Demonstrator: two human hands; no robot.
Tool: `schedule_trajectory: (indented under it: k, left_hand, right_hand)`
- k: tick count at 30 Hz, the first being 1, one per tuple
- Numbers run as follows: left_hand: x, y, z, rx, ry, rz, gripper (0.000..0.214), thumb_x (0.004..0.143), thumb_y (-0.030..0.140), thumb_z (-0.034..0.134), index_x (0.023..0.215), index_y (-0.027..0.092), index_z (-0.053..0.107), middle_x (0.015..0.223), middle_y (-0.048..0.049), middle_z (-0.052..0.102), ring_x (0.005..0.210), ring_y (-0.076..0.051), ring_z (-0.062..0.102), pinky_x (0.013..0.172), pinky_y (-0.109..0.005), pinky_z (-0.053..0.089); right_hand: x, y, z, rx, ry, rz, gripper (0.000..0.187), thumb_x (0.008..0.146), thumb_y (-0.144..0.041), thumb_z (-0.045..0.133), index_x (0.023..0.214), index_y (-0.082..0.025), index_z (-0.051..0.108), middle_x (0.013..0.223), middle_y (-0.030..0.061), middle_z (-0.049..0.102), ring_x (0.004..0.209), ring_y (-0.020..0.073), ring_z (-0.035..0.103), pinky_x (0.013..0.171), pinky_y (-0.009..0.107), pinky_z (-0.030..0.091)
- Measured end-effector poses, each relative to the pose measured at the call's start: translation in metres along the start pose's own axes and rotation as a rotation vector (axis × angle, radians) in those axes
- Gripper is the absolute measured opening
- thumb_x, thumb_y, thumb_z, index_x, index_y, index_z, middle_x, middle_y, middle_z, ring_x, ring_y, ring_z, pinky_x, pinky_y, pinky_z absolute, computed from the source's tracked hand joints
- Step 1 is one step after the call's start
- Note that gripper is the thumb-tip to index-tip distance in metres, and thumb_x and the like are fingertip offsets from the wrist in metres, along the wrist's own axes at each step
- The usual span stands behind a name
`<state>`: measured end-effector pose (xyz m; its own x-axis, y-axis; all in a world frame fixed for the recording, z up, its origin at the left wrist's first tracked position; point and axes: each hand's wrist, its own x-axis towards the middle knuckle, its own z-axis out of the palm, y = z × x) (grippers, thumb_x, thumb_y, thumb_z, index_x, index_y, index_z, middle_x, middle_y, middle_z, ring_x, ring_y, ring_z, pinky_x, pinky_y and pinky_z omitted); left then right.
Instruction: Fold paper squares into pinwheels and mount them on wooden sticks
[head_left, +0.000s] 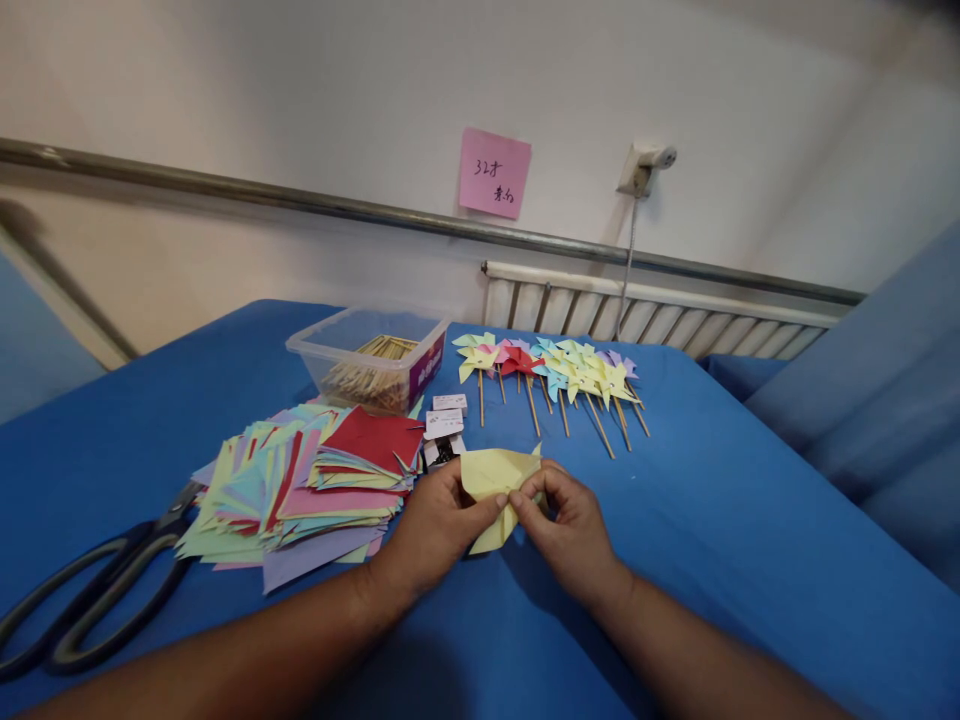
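Note:
A yellow sheet of paper (495,468), cut and partly folded toward its middle, is held up between both hands over the blue table. My left hand (442,520) grips its left side, thumb pressed near the centre. From the right, my right hand (566,515) pinches the paper's centre and right edge between thumb and fingers. Just behind my left hand stand small white boxes (444,425), one open with dark bits inside. Beside that hand lies a pile of coloured paper squares (315,490). Finished paper pinwheels (517,362) on sticks lie beyond my hands.
A clear plastic tub (345,345) holding many thin wooden sticks stands behind the paper pile. Large dark-handled scissors (112,590) lie at the left on the blue cloth (720,560). A radiator (660,315) and a metal rail (337,208) run along the wall behind the table.

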<state>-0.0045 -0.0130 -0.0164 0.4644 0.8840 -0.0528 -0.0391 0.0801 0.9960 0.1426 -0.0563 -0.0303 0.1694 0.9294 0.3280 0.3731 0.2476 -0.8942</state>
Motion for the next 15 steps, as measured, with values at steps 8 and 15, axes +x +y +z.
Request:
schedule_trajectory:
  k: [8,15]
  left_hand:
    - [0.0004,0.0009,0.0000,-0.005,-0.002,-0.014,0.037,0.070,0.028,0.069,0.103,0.015,0.060,0.100,-0.0079,0.070,0.088,-0.022,0.064,0.076,-0.032,0.050]
    - [0.0008,-0.0003,-0.0012,0.020,0.015,-0.028,0.037,0.068,0.029,0.070,0.100,0.014,0.061,0.094,-0.0075,0.070,0.080,-0.020,0.065,0.071,-0.031,0.050]
  right_hand:
    - [0.0002,-0.0004,-0.0009,0.012,-0.003,0.021,0.015,0.075,-0.021,0.059,0.061,-0.018,0.054,0.063,-0.0028,0.047,0.059,0.0116,0.044,0.057,0.023,0.035]
    - [-0.0002,0.0038,-0.0008,0.060,-0.011,0.052,0.017,0.075,-0.024,0.060,0.060,-0.018,0.055,0.065,-0.0019,0.050,0.061,0.0118,0.045,0.059,0.024,0.037]
